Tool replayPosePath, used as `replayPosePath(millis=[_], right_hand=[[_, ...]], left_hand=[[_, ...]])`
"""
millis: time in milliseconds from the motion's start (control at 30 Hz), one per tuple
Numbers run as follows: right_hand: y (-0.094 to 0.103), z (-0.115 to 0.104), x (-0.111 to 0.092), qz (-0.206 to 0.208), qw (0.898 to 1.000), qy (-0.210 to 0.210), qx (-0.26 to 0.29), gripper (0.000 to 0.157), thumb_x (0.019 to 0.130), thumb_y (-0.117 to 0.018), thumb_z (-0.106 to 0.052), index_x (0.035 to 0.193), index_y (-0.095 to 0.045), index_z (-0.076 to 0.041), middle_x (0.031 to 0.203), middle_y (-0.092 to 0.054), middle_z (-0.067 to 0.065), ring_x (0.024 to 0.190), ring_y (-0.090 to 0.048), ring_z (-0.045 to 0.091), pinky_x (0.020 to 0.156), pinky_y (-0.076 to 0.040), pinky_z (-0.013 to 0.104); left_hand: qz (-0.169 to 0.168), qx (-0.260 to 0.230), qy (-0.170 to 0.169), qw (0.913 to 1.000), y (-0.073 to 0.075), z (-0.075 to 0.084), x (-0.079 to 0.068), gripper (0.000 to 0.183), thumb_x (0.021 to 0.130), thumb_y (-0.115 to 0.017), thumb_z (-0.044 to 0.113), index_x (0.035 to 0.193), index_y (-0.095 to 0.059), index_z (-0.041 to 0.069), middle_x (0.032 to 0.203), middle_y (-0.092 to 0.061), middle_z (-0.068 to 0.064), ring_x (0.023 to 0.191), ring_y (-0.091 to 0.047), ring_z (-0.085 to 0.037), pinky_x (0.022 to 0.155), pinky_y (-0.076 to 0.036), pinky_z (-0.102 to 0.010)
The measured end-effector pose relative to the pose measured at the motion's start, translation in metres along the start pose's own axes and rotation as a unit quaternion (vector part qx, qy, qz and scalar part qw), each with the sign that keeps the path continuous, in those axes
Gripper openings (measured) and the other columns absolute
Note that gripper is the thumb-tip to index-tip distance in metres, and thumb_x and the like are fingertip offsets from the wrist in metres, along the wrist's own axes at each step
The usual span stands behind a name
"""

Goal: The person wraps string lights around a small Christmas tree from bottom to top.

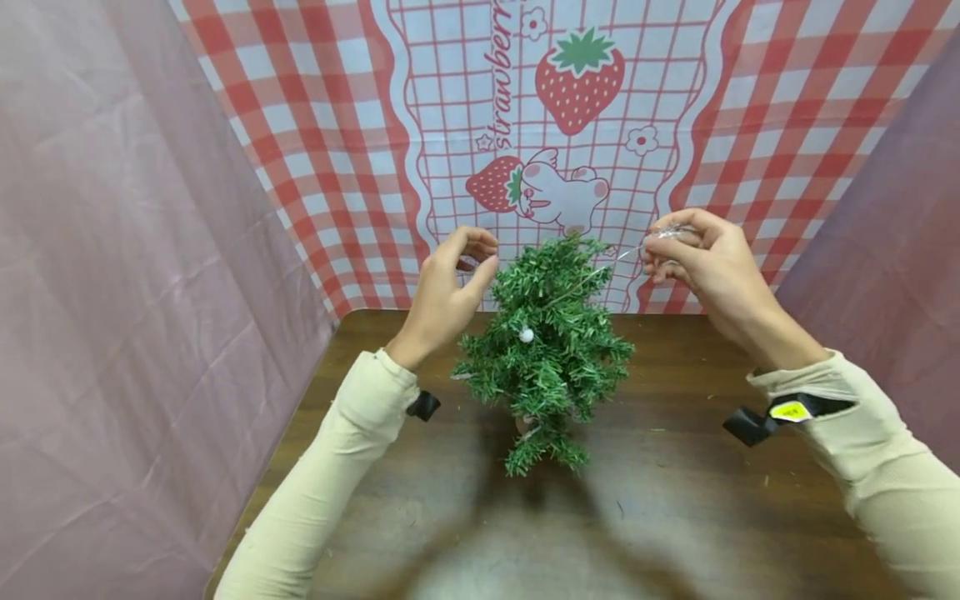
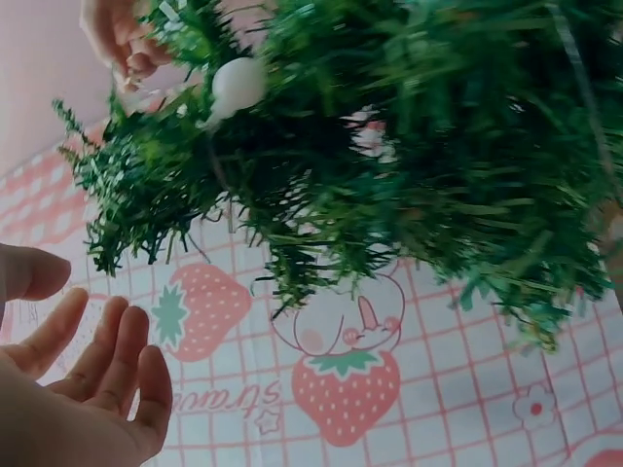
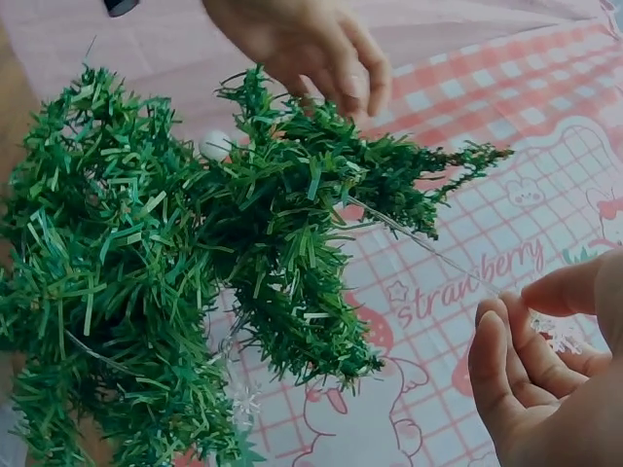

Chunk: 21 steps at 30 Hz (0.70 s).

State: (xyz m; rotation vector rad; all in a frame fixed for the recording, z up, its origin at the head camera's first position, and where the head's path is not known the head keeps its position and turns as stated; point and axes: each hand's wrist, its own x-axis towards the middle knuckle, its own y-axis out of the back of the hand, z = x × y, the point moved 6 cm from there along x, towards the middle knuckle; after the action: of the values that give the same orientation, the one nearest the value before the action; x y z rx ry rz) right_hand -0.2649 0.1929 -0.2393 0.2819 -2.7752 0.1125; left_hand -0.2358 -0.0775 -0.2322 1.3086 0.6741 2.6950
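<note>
A small artificial Christmas tree [image 1: 551,350] stands on the table. My right hand [image 1: 701,262], at the tree's upper right, pinches a thin clear string of lights [image 3: 428,243] between thumb and fingers. The strand runs taut from there to the treetop, and a clear snowflake piece [image 3: 557,336] shows by those fingers. More of the strand lies among the branches, with a white ball [image 1: 527,335] on the front and another snowflake [image 3: 245,401] lower down. At the tree's upper left, my left hand [image 1: 453,287] is loosely curved and holds nothing; in the left wrist view its fingers are apart from the branches.
The brown wooden table [image 1: 420,517] extends toward me, with small bits scattered on it. Behind the tree hangs a red-and-white checked strawberry cloth [image 1: 330,125]. Pinkish drapes [image 1: 127,275] close off both sides. A black strap [image 1: 750,425] dangles from the right sleeve.
</note>
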Motion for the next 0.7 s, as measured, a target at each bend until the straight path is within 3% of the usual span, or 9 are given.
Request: replayPosePath(millis=[100, 300, 533, 700], right_hand=[[-0.003, 0.001, 0.005, 0.005, 1.0, 0.01, -0.024, 0.036, 0.081, -0.065, -0.012, 0.106, -0.047, 0.008, 0.079, -0.063, 0.014, 0.065, -0.057, 0.022, 0.057, -0.051, 0.027], [-0.004, 0.004, 0.014, 0.021, 0.999, 0.004, -0.045, 0.036, 0.08, -0.067, -0.016, 0.104, -0.05, 0.004, 0.079, -0.064, 0.015, 0.065, -0.059, 0.022, 0.06, -0.052, 0.027], [-0.013, 0.011, 0.029, 0.004, 1.0, -0.018, 0.016, 0.036, 0.081, -0.066, -0.012, 0.108, -0.049, 0.004, 0.09, -0.061, 0.018, 0.081, -0.061, 0.026, 0.069, -0.053, 0.032], [-0.026, 0.015, 0.042, -0.021, 0.999, -0.038, -0.017, 0.033, 0.084, -0.062, -0.014, 0.11, -0.05, 0.001, 0.095, -0.059, 0.019, 0.085, -0.06, 0.025, 0.073, -0.052, 0.03]], left_hand=[[-0.024, -0.023, 0.033, 0.9989, 0.0, 0.007, 0.01, 0.018, 0.09, -0.05, 0.007, 0.106, -0.053, -0.001, 0.1, -0.058, -0.013, 0.09, -0.055, -0.022, 0.079, -0.046, -0.033], [-0.085, -0.075, 0.099, 0.9886, -0.009, 0.002, 0.029, 0.022, 0.091, -0.05, 0.013, 0.11, -0.052, 0.003, 0.106, -0.059, -0.011, 0.095, -0.056, -0.022, 0.081, -0.045, -0.03], [-0.137, -0.098, 0.131, 0.9769, -0.025, -0.002, 0.047, 0.022, 0.092, -0.05, 0.017, 0.111, -0.052, 0.007, 0.108, -0.059, -0.009, 0.096, -0.056, -0.022, 0.081, -0.045, -0.03], [-0.161, -0.09, 0.155, 0.9705, -0.031, -0.01, 0.055, 0.023, 0.092, -0.05, 0.017, 0.112, -0.052, 0.005, 0.106, -0.059, -0.012, 0.095, -0.057, -0.023, 0.082, -0.046, -0.029]])
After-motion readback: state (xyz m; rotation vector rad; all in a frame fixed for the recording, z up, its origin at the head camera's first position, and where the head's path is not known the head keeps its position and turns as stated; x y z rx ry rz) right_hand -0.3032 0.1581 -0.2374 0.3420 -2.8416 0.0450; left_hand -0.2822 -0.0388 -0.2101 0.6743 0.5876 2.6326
